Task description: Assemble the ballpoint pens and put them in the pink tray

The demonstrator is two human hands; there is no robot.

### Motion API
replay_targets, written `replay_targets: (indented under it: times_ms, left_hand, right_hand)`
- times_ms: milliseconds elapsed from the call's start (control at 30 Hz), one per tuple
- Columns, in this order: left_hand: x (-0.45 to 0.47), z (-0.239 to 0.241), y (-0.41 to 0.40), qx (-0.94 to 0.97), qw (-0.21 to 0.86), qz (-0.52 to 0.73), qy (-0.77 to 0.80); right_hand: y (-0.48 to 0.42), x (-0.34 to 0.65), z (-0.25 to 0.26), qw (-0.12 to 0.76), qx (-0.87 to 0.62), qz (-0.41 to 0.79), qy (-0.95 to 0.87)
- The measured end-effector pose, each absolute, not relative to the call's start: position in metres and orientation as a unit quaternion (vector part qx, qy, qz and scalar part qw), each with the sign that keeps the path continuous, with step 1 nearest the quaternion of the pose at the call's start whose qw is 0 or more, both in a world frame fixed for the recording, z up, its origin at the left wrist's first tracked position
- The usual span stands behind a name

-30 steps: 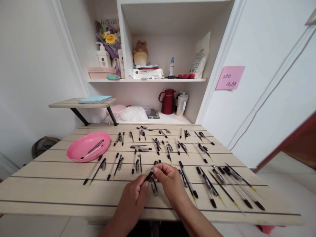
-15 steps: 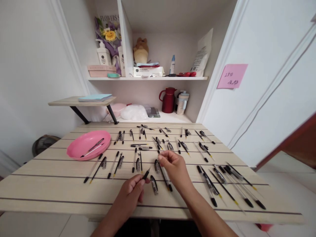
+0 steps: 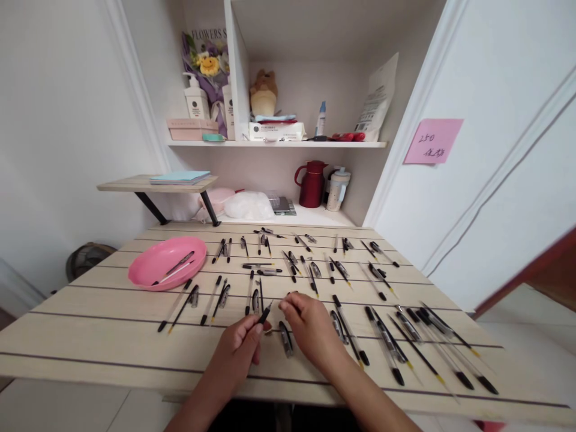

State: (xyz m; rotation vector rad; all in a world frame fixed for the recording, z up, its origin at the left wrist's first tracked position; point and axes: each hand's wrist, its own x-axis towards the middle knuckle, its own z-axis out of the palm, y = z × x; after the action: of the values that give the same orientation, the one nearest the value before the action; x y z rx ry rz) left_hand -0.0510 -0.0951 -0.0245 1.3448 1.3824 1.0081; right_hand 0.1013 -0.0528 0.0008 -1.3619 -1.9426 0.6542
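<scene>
My left hand [image 3: 240, 342] is closed in a pinch on a short black pen part [image 3: 264, 313] whose tip points up and right. My right hand [image 3: 308, 327] hovers just right of it above the wooden table [image 3: 90, 348], fingertips pinched together close to that tip; what they hold is too small to make out. A black pen cap [image 3: 285, 337] lies on the table between the two hands. Several black pens and loose pen pieces [image 3: 382, 342] lie in rows across the table.
A pink dish [image 3: 148, 277] holding two pens sits at the table's left. Behind the table stand a small raised shelf [image 3: 135, 185] with a notebook, a red jug [image 3: 310, 185] and a white cup. A pink sticky note [image 3: 432, 141] hangs on the right wall.
My right hand went out over the pens on the table, then came back toward my left hand. The left hand kept hold of the pen part. The view shifted slightly.
</scene>
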Motion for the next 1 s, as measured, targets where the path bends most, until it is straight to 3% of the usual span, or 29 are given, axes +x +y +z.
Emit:
replay_targets:
  times_ms: [100, 200, 367, 467, 533, 633, 767, 867, 1000]
  left_hand:
    - [-0.048, -0.022, -0.097, 0.579, 0.449, 0.397, 0.553]
    - [-0.048, -0.017, -0.099, 0.601, 0.436, 0.382, 0.55]
    - [-0.063, -0.01, -0.1, 0.597, 0.425, 0.36, 0.577]
    - [-0.071, -0.011, -0.098, 0.56, 0.434, 0.364, 0.605]
    - [-0.072, -0.013, -0.096, 0.536, 0.459, 0.366, 0.606]
    - [-0.069, -0.016, -0.093, 0.528, 0.471, 0.361, 0.607]
    - [-0.063, -0.015, -0.089, 0.61, 0.316, 0.34, 0.643]
    - [-0.056, -0.012, -0.088, 0.663, 0.212, 0.3, 0.652]
    - [-0.044, -0.013, -0.087, 0.698, 0.169, 0.278, 0.639]
  right_hand:
    - [-0.048, 0.1, -0.005, 0.418, -0.461, 0.444, -0.645]
    - [-0.042, 0.101, -0.006, 0.481, -0.43, 0.527, -0.554]
    - [-0.027, 0.127, 0.015, 0.665, -0.414, 0.46, -0.418]
    - [-0.024, 0.143, 0.029, 0.718, -0.41, 0.375, -0.419]
    - [-0.029, 0.147, 0.031, 0.706, -0.435, 0.304, -0.469]
    - [-0.048, 0.146, 0.016, 0.612, -0.445, 0.18, -0.628]
    - [-0.079, 0.141, -0.026, 0.49, -0.329, -0.047, -0.806]
    - [-0.095, 0.143, -0.047, 0.431, -0.296, -0.097, -0.847]
    - [-0.105, 0.145, -0.053, 0.386, -0.3, -0.1, -0.867]
